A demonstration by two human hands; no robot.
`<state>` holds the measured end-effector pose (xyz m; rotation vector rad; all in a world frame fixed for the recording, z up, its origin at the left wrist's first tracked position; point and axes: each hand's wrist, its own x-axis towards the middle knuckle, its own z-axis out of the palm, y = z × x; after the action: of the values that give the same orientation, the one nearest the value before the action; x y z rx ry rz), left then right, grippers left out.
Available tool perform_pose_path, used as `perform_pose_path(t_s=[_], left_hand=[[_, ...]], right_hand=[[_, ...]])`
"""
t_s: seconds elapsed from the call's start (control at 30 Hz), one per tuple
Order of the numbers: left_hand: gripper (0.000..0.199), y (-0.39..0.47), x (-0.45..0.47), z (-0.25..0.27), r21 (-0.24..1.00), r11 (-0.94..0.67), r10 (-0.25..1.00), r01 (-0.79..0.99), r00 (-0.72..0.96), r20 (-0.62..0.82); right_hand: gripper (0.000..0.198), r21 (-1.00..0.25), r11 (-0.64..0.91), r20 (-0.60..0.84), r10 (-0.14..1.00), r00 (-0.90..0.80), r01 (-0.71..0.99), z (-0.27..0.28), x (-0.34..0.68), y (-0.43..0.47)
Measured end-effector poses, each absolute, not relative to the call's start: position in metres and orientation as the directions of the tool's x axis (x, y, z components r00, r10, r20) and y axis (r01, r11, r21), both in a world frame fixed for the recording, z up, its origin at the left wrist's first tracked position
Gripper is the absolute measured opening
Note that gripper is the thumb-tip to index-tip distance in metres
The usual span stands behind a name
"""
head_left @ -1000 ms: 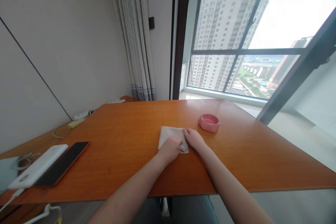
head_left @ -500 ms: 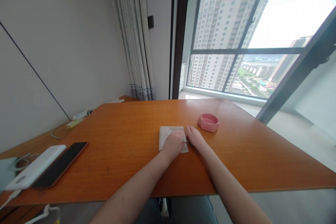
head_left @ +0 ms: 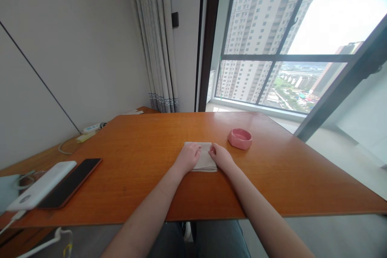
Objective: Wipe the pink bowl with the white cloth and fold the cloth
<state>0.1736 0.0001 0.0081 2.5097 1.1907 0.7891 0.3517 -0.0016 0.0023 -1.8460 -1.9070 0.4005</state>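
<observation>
A folded pale beige cloth (head_left: 204, 162) lies flat on the brown wooden table (head_left: 133, 169) in front of me. My left hand (head_left: 189, 156) rests over the cloth's left side, its fingers stretched toward the middle and hiding that edge. At the right edge is my right hand (head_left: 221, 155), with bent fingers closed on the cloth's border. A narrow strip of cloth shows between the two hands. Just beyond my right hand, apart from it, stands a pink angular bowl (head_left: 240, 139).
On the left of the table lie a black phone (head_left: 71, 183) and a white power bank (head_left: 44, 185) with a cable. A power strip (head_left: 93, 128) sits by the wall. Behind the table are a grey curtain (head_left: 159, 40) and a large window (head_left: 281, 56).
My left hand has moved left from the cloth's right part to its left side. My right hand has shifted slightly onto the cloth's right edge. The cloth's raised right edge now lies flatter.
</observation>
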Motion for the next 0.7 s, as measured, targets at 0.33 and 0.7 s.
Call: perform_pose_path(t_s=[0.33,0.7], left_hand=[[0.066,0.005,0.179,-0.027,0.158,-0.371,0.927,0.915,0.354,0.124],[0.063,0.004,0.166,-0.013,0.365,-0.417,0.909,0.832,0.384,0.162]], right_hand=[[0.024,-0.363,-0.092,0.063,0.99,0.123,0.927,0.001,0.347,-0.009],[0.017,-0.733,0.099,0.163,0.986,0.032,0.672,-0.001,0.353,-0.009]])
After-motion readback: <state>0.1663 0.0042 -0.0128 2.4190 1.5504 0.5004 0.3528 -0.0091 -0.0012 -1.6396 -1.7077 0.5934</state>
